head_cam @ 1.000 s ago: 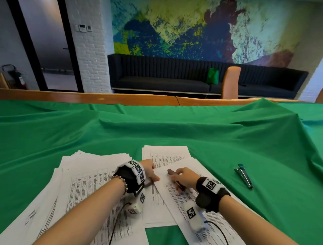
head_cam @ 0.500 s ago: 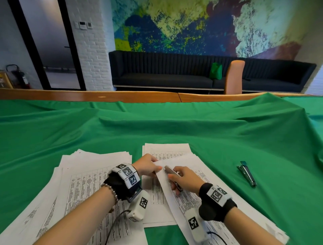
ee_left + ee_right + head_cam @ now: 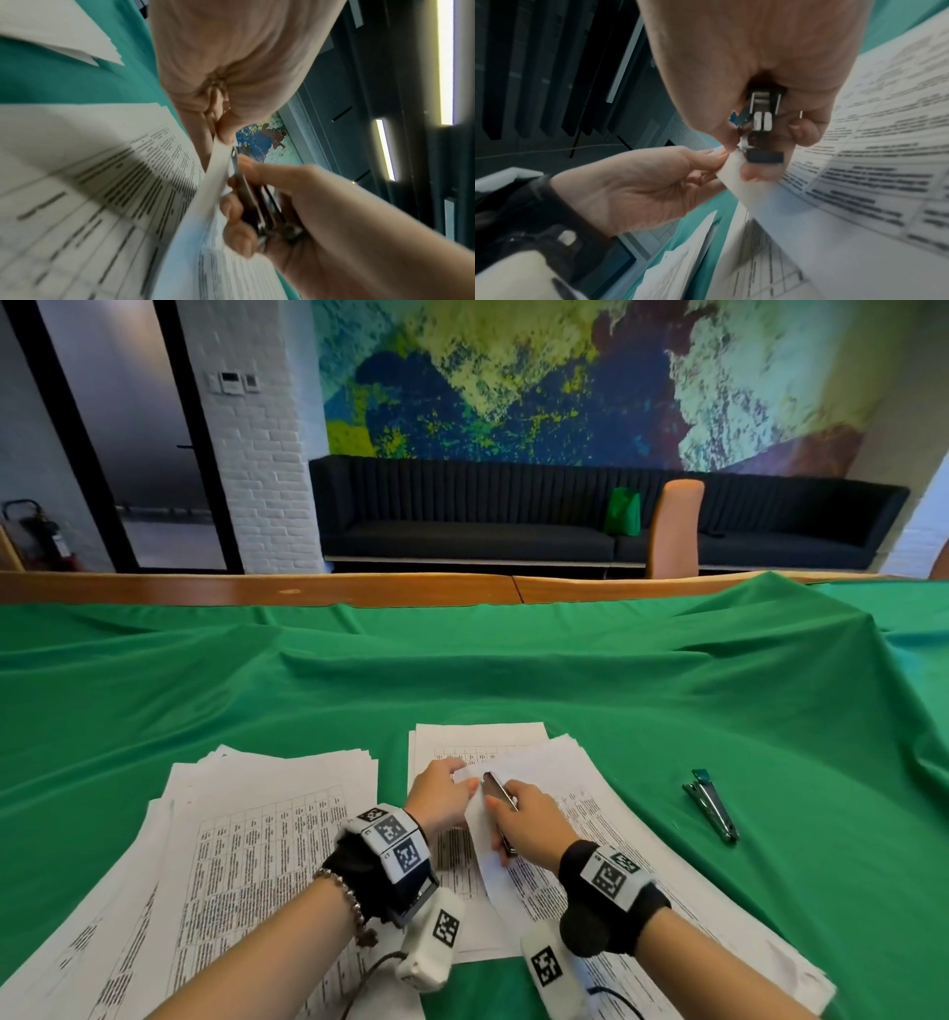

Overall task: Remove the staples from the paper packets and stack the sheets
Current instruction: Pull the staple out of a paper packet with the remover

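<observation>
My left hand (image 3: 441, 796) pinches the lifted corner of a stapled packet (image 3: 560, 819); my right hand (image 3: 524, 824) grips a staple remover (image 3: 499, 792), its tip at that corner. Staple not visibly out. A loose-sheet stack (image 3: 257, 839) lies left, so I judge the work partly done.

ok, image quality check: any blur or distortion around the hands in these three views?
Head view: sharp, with wide-angle bowing of the wooden table edge; the metal staple remover reads clearly. Left wrist view: motion blur smears the lifted white printed packet; the left hand looms large and soft. Right wrist view: remover fairly crisp, right hand huge, print at the right smeared.
</observation>
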A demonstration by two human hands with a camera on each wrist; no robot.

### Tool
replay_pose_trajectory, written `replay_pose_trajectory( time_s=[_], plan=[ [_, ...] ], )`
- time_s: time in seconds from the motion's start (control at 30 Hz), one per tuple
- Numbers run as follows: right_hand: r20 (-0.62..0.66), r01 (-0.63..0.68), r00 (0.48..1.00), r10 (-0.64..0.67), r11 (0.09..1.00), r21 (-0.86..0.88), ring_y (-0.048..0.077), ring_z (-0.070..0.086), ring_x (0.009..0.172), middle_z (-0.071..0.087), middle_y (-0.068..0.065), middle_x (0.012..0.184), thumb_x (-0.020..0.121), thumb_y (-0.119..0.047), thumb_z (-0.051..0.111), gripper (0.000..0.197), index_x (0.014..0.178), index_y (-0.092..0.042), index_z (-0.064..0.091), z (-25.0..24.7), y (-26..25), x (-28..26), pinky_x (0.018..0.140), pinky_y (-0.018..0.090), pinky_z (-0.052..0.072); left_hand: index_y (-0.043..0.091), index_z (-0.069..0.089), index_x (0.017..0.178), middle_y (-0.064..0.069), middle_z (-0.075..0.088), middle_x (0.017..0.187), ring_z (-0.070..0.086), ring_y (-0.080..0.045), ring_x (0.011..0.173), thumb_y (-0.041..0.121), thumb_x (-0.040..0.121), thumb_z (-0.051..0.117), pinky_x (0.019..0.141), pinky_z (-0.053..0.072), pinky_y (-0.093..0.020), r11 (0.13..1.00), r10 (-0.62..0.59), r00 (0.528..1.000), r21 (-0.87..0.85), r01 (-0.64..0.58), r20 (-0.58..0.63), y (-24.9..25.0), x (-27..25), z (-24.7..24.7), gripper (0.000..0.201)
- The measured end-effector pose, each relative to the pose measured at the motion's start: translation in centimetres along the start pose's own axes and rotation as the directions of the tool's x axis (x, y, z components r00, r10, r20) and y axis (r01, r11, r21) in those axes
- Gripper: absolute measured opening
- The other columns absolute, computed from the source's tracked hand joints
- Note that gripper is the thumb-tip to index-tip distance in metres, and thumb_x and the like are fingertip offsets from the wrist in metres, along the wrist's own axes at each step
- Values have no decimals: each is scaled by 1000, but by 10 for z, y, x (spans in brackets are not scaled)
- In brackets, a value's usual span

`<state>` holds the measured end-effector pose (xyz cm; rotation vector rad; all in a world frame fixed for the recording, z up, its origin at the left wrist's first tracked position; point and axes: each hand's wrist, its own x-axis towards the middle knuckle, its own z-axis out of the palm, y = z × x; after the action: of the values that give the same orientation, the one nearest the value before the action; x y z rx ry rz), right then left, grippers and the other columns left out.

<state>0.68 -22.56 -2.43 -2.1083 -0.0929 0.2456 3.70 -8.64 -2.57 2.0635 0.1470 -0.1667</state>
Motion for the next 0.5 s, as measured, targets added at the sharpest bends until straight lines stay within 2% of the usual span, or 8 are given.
replay_pose_trajectory(
  time_s=[0.07,0.1,0.2,0.23,0.33,0.4,0.5],
  plan=[
    [-21,-11,1000,10,999,-39,14,59,48,66,7,74,100,-23,42,24,109,-4,54,4,-3,0,47,22,50,11,45,140,-19,57,130,58,-37,113,21,96,54,94,52,-45,999,26,999,23,-25,-41,-1,-3,5,46],
    [-45,-12,999,9,997,-71,15,60,52,65,9,81,100,-23,41,25,110,-3,52,6,-3,1,47,22,49,11,46,139,-19,58,128,60,-36,110,21,96,53,93,52,-45,999,23,999,26,-21,-49,-2,-4,7,45],
    [-147,-45,989,10,969,-241,23,61,68,62,12,96,100,-24,39,19,107,-9,48,1,-1,6,54,29,50,7,51,133,-13,60,125,62,-28,93,16,96,53,85,53,-34,999,20,997,41,-17,-75,-3,-9,14,38],
    [-145,-57,989,18,962,-267,21,58,66,60,11,94,100,-24,39,16,103,-10,47,-4,1,6,52,27,47,5,54,129,-12,60,124,61,-27,95,14,96,52,84,51,-29,998,10,997,56,-6,-78,-2,-12,14,34],
    [-49,-26,999,15,977,-213,13,53,53,58,9,85,101,-22,39,16,101,-8,48,-14,3,4,40,16,38,3,56,124,-15,63,120,61,-31,103,15,96,51,84,50,-31,997,9,995,74,-2,-96,-3,-10,11,31],
    [-15,-25,1000,22,987,-157,14,56,55,60,9,85,101,-21,41,18,108,-6,49,-18,2,1,44,19,42,3,55,126,-17,63,120,62,-32,103,17,96,51,84,51,-32,998,-3,997,60,8,-77,-3,-9,11,33],
    [-10,-38,999,37,994,-107,15,58,61,64,7,85,99,-23,45,17,108,-10,53,-20,6,3,51,21,45,3,59,121,-17,66,113,65,-32,94,18,96,51,84,56,-43,1000,9,999,25,-8,-45,-2,-7,10,30]
  ],
)
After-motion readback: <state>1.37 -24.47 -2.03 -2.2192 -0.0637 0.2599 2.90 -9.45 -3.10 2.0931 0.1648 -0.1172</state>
